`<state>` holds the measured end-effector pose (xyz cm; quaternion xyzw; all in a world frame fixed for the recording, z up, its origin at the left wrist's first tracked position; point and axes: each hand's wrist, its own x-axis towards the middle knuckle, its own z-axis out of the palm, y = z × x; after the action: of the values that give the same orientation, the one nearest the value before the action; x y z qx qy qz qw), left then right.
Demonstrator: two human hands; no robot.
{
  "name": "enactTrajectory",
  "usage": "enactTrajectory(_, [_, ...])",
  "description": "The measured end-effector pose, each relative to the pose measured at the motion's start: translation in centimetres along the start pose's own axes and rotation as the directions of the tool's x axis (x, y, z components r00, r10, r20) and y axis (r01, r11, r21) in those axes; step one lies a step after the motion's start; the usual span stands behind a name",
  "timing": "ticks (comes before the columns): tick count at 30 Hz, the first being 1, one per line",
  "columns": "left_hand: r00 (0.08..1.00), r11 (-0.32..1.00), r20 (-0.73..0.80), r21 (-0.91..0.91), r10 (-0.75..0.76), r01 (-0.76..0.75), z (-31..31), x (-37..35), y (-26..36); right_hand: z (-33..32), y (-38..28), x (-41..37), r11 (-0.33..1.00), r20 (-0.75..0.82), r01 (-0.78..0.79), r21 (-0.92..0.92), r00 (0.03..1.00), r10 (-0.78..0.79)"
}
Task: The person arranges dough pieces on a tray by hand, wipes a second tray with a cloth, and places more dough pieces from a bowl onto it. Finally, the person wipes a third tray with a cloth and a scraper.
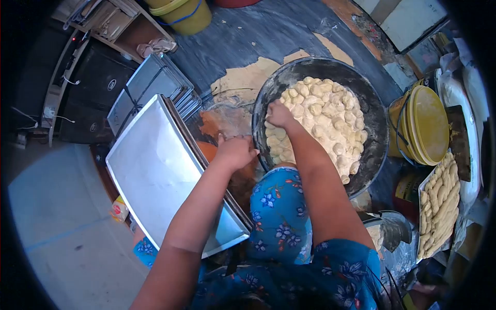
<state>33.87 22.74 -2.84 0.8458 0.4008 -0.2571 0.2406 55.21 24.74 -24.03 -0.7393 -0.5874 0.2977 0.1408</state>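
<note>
A wide black basin [380, 116] holds a heap of pale, rounded dough pieces [330, 119]. My right hand [279, 114] is closed at the left side of the heap, among the dough pieces. Its fingertips are out of sight, so what it holds, if anything, is hidden. Just outside the basin's left rim is my left hand [236, 153], with thumb and fingers apart and nothing visible in it. Beneath my left forearm lies a stack of metal baking trays [155, 160], with a bare silver tray on top.
More trays tied with a dark strap [150, 82] stand behind the stack. At right are a lidded yellow bucket [426, 124] and a tray of long dough strips [439, 206]. Another yellow bucket [183, 15] stands at the back. My knee [279, 206] touches the basin's near side.
</note>
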Motion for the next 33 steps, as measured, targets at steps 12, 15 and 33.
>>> enactTrajectory(12, [0.996,0.995,-0.045,-0.059,0.08,-0.082,0.9,0.4,-0.3,-1.6,-1.7,-9.7,0.98,0.371,0.175,-0.096,0.92,-0.128])
enactTrajectory(15, [0.994,0.994,-0.071,-0.063,0.085,-0.09,1.3,0.3,-0.3,-1.5,-0.7,-6.5,0.976,0.177,0.035,-0.215,0.984,0.003])
enactTrajectory(33, [0.866,0.908,-0.412,-0.174,0.284,-0.381,-2.3,-15.4,-2.3,0.6,-2.1,-14.6,0.95,0.164,0.146,-0.278,0.981,-0.103])
